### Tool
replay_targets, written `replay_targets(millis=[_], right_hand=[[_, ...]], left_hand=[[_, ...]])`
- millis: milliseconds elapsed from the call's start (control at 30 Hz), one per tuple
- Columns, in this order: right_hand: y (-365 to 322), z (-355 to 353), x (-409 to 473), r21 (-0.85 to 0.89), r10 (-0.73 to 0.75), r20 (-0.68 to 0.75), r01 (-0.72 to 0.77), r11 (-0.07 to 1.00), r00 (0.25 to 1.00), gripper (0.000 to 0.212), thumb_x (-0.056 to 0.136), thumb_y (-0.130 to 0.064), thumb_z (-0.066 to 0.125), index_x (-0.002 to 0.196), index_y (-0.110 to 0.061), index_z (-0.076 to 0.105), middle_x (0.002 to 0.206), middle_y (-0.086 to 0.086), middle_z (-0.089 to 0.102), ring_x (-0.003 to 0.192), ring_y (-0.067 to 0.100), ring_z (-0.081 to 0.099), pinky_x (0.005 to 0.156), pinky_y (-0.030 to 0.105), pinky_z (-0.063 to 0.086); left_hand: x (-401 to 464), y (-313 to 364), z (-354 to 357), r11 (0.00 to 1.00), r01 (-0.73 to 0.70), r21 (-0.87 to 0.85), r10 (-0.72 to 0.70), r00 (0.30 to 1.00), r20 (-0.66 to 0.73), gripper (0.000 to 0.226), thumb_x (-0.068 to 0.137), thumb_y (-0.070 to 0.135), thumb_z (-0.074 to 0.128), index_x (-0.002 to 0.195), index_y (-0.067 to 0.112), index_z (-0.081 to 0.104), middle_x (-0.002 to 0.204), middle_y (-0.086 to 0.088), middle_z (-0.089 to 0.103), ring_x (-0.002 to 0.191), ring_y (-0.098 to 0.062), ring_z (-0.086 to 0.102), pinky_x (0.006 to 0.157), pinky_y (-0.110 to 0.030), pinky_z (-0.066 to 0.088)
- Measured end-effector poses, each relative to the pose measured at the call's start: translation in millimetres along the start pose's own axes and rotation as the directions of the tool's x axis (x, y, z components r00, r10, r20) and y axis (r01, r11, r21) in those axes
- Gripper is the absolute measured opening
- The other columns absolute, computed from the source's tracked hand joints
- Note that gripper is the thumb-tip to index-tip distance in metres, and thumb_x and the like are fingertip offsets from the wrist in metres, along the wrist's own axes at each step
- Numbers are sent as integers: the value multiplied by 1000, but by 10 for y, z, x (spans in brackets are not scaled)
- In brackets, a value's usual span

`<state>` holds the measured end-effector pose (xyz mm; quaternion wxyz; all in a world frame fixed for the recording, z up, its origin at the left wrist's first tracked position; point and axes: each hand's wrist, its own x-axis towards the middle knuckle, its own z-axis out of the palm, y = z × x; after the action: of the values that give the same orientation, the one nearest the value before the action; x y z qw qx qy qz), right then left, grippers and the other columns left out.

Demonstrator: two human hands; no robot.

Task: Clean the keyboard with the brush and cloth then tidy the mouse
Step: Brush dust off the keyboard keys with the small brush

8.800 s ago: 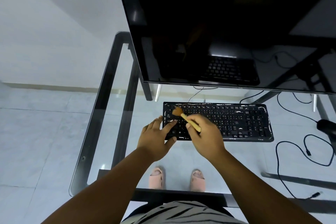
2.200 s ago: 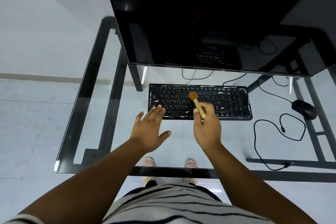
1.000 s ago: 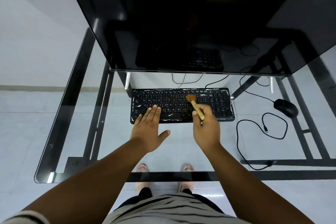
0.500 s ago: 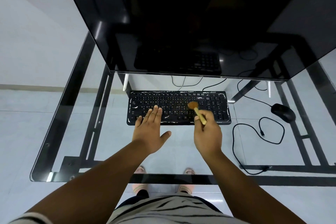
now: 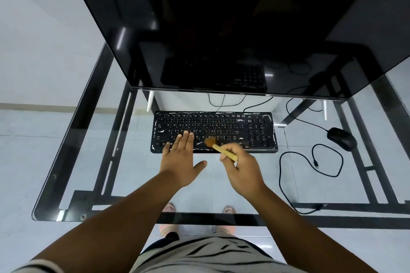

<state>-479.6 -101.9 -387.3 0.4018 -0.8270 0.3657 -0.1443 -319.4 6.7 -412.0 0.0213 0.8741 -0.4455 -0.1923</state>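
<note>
Keyboard (image 5: 214, 132), one; one brush (image 5: 218, 147) in right hand (image 5: 243, 170)

Both forearms are seen bare from the lower corners of the frame up to the left hand (image 5: 180, 165) and right hand (image 5: 243, 173) near the centre; no rings, watch or bracelets can be made out. A light garment with dark irregular stripes (image 5: 199, 255) fills the bottom centre, and a pale sleeve edge (image 5: 37, 266) shows at the lower left. Pink open-toed slippers (image 5: 169, 227) are worn, seen low in the centre.
</note>
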Motion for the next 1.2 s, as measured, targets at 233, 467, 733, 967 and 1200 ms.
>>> replay_targets(millis=[233, 467, 733, 967, 1200], right_hand=[[67, -42, 14, 65, 70, -193, -58, 996, 979, 15, 91, -34, 52, 103, -28, 59, 70, -9, 63, 50, 11, 47, 49, 28, 37], [149, -93, -30, -65, 58, -220, -74, 995, 974, 4, 91, -26, 58, 94, -29, 59, 51, -10, 55, 44, 7, 48, 46, 25, 31], [165, -190, -2, 45, 69, -60, -66, 997, 996, 8, 93, -26, 57, 98, -33, 57, 64, -4, 64, 49, 13, 51, 51, 38, 46], [195, -306, 110, 154, 124, -177, -97, 983, 976, 15, 96, -27, 54, 110, -31, 58, 73, -10, 64, 53, 10, 51, 52, 30, 43], [282, -337, 188, 111, 213, -283, -188, 976, 935, 20, 97, -28, 52, 116, -28, 57, 85, -9, 67, 67, 14, 58, 59, 27, 40]], left_hand=[[-14, 50, 11, 1000, 10, 11, -9, 999, -42, 93, 88, 68, 37, 153, 15, -5, 162, 0, 1, 149, -20, 1, 119, -43, 8], [-12, 100, 11, 1000, 11, 0, -11, 997, -70, 100, 83, 70, 46, 153, 17, -2, 162, 1, 7, 149, -24, 5, 118, -45, 11], [20, 191, 24, 1000, -4, -19, 2, 997, -77, 101, 82, 71, 47, 153, 18, -1, 162, 3, 2, 149, -17, 3, 119, -45, 11], [62, 269, 28, 999, -42, -14, 41, 997, -58, 98, 84, 70, 44, 154, 19, -4, 162, 5, -3, 149, -15, 0, 119, -40, 5], [81, 369, 40, 996, -77, -50, 76, 997, -21, 91, 88, 64, 43, 154, 20, -3, 162, 5, -6, 149, -14, -4, 119, -39, 5]])
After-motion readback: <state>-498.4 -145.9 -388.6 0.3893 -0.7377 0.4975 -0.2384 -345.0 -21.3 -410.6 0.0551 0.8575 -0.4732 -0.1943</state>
